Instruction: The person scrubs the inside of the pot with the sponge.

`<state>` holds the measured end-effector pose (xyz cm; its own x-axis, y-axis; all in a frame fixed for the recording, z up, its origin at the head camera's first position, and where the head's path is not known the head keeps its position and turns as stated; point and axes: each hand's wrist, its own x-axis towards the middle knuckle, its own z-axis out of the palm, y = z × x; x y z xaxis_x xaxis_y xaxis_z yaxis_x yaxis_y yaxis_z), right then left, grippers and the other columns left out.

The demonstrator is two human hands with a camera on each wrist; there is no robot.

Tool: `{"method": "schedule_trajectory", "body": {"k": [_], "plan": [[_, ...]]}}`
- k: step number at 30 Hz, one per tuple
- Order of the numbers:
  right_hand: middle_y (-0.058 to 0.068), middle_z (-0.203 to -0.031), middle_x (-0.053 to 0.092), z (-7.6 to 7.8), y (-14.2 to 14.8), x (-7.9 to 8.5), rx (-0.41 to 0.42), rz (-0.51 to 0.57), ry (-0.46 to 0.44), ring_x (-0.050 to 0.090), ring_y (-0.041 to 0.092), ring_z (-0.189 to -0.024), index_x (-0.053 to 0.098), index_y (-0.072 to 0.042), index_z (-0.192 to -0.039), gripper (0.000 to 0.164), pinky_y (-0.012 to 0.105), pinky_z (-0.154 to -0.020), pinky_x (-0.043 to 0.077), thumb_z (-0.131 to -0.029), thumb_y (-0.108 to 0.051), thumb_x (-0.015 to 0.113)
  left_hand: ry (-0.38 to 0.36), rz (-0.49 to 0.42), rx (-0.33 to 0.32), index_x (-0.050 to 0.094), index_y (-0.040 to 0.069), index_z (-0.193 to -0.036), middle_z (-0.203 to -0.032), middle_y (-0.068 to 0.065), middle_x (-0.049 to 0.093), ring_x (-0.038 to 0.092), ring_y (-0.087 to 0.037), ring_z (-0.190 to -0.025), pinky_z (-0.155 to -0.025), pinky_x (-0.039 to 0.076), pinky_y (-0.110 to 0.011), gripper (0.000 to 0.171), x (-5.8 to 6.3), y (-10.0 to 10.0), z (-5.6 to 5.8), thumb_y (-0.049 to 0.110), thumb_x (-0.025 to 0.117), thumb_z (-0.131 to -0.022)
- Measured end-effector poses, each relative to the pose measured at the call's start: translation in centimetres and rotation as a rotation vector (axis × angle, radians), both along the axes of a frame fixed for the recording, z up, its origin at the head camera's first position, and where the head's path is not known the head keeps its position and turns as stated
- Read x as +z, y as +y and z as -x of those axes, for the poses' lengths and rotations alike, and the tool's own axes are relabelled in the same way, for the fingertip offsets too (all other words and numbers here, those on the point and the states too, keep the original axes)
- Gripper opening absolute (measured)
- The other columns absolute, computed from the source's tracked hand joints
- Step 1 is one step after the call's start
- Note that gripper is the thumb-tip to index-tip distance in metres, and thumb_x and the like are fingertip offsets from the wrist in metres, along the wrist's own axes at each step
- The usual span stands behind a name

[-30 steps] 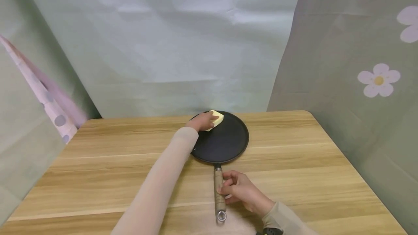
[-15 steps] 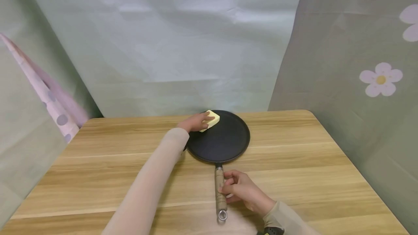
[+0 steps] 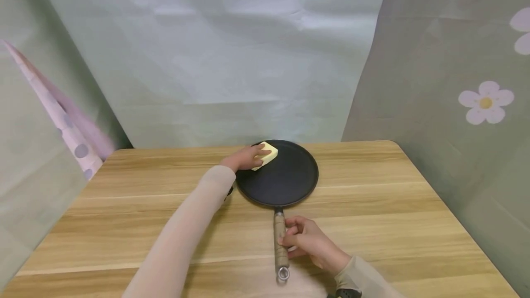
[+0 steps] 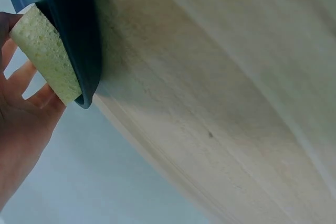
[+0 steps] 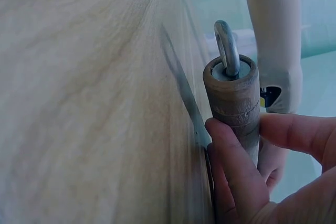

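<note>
A round, flat black pan lies on the wooden table with its handle toward me. On the pan's far left part, my left hand grips a pale yellow sponge. The left wrist view shows the sponge set against the pan near its rim, fingers and thumb on either side of it. My right hand pinches the wood-like handle from its right side. Seen from the right wrist, thumb and fingers close round the handle below its metal hanging ring.
The wooden table extends to both sides of the pan. Behind it hangs a pale cloth backdrop, close to the pan's far rim. A flower-patterned cloth borders the right side, and a pink dotted fold hangs at the left.
My left hand has slid the sponge leftward across the pan, slightly toward me at the end. The right hand keeps its pinch on the handle, and the pan stays in place.
</note>
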<state>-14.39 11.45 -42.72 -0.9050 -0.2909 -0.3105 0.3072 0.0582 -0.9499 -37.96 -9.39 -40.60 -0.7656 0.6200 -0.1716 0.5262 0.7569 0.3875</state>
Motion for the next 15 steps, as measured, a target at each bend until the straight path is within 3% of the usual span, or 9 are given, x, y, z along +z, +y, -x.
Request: {"method": "schedule_trajectory", "body": {"k": [9,15], "plan": [[0.009,-0.089,0.054,-0.2,0.2,0.2,0.001,-0.007,0.005,0.06,0.018,-0.073,0.042,0.015,-0.128,0.059,0.035,-0.064,0.056,-0.077,0.003,0.07,0.036,0.0,-0.045,0.034,0.015,-0.15,-0.159,-0.016,0.015,0.02,-0.043,-0.141,-0.112,0.022,-0.053,0.052,-0.1,-0.6,-1.3,0.017,0.048,-0.1],[0.009,-0.089,0.054,-0.3,0.1,0.3,-0.009,-0.005,0.008,0.06,0.018,-0.072,0.043,0.015,-0.128,0.06,0.035,-0.063,0.056,-0.076,0.002,0.07,0.032,0.014,-0.059,0.032,0.017,-0.152,-0.16,-0.013,0.014,0.023,-0.04,-0.141,-0.111,0.024,-0.052,0.053,0.0,-0.8,-2.5,0.02,0.047,-0.101]]}}
